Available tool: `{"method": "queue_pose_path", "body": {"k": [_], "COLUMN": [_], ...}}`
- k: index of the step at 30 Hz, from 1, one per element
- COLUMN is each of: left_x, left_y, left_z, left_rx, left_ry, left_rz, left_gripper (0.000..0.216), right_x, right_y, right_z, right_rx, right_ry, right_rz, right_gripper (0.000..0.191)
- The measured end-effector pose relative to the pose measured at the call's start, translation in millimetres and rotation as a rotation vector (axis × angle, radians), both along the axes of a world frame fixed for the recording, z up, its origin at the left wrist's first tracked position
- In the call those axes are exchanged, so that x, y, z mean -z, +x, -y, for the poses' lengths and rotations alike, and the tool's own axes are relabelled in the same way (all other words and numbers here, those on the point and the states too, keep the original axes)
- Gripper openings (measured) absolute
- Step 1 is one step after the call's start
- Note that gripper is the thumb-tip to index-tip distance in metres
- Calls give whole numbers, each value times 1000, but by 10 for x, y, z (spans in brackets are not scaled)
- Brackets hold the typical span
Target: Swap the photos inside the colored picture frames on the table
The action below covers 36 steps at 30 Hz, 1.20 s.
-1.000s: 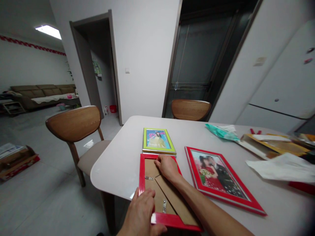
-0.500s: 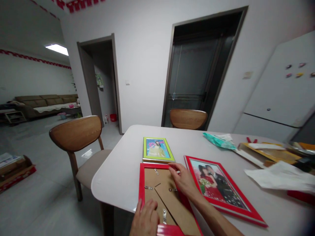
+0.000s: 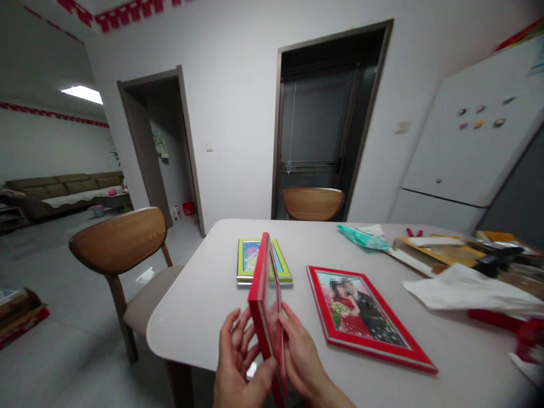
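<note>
Both my hands hold a red picture frame [image 3: 264,300] upright and edge-on above the near edge of the white table [image 3: 204,294]. My left hand [image 3: 238,357] presses against its left face, fingers spread along it. My right hand [image 3: 302,354] grips the right side. Just behind it, a green-yellow framed picture [image 3: 244,262] lies flat on the table. To the right, a larger red framed photo [image 3: 361,314] of two people lies flat.
A wooden chair [image 3: 121,243] stands at the table's left and another chair [image 3: 313,203] at the far side. Papers [image 3: 463,286], a teal cloth [image 3: 361,235] and yellow folders [image 3: 442,252] cover the right side. A white fridge [image 3: 471,147] stands at the right.
The red frame lay face down on the table with both hands on its back; now it is lifted and turned on edge between my hands. The camera has tilted up and shifted.
</note>
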<state>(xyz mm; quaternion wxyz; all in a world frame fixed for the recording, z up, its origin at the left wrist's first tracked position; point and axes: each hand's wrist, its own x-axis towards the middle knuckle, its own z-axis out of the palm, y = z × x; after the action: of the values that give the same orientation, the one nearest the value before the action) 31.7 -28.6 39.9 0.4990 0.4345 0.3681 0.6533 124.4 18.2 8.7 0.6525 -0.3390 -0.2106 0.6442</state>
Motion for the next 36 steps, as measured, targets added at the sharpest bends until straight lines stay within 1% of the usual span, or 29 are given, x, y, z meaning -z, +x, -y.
{"method": "queue_pose_path", "body": {"k": [1, 2, 3, 4, 6, 9, 12, 15, 17, 20, 22, 24, 26, 28, 29, 30, 32, 34, 36], "left_x": [-81, -156, -216, -253, -250, -101, 77, 187, 233, 296, 338, 368, 377, 363, 349, 332, 295, 267, 253], "left_y": [-34, -64, -83, -81, -4, 285, 654, 962, 1105, 1231, 1266, 1264, 1223, 1136, 1074, 1000, 821, 620, 427], "left_z": [-30, -64, -100, -135, -196, -268, -358, -489, -579, -669, -688, -691, -715, -802, -876, -970, -1198, -1423, -1578], "left_rx": [-28, -40, -18, 29, 183, 374, 461, 449, 411, 365, 353, 357, 355, 304, 263, 217, 140, 65, 13], "left_ry": [-5, -10, -22, -39, -71, -56, 18, 85, 106, 110, 99, 112, 161, 211, 224, 225, 208, 175, 145], "left_rz": [-19, -52, -81, -103, -108, -91, -166, -374, -531, -730, -817, -870, -924, -1026, -1081, -1134, -1200, -1259, -1316], "left_gripper": [69, 70, 68, 65, 61, 61, 62, 61, 60, 59, 58, 58, 56, 53, 51, 51, 51, 51, 51], "right_x": [-29, -56, -84, -112, -174, -273, -331, -283, -188, -11, 82, 125, 102, 20, -36, -95, -200, -261, -262], "right_y": [88, 203, 341, 496, 842, 1387, 1880, 2264, 2446, 2606, 2656, 2677, 2665, 2583, 2502, 2389, 2069, 1670, 1277], "right_z": [-28, -60, -93, -124, -174, -217, -254, -322, -379, -454, -482, -495, -496, -487, -480, -473, -472, -508, -599], "right_rx": [29, 51, 68, 82, 98, 120, 193, 264, 309, 365, 363, 356, 352, 362, 377, 388, 372, 219, 74], "right_ry": [0, -6, -19, -33, -62, -102, -167, -191, -201, -233, -247, -257, -270, -265, -234, -179, -10, 154, 218], "right_rz": [-1, 23, 70, 131, 270, 526, 837, 1070, 1261, 1542, 1623, 1652, 1682, 1705, 1717, 1723, 1698, 1590, 1523], "right_gripper": [63, 67, 70, 71, 70, 66, 57, 49, 46, 43, 41, 40, 42, 43, 43, 43, 41, 41, 44]}}
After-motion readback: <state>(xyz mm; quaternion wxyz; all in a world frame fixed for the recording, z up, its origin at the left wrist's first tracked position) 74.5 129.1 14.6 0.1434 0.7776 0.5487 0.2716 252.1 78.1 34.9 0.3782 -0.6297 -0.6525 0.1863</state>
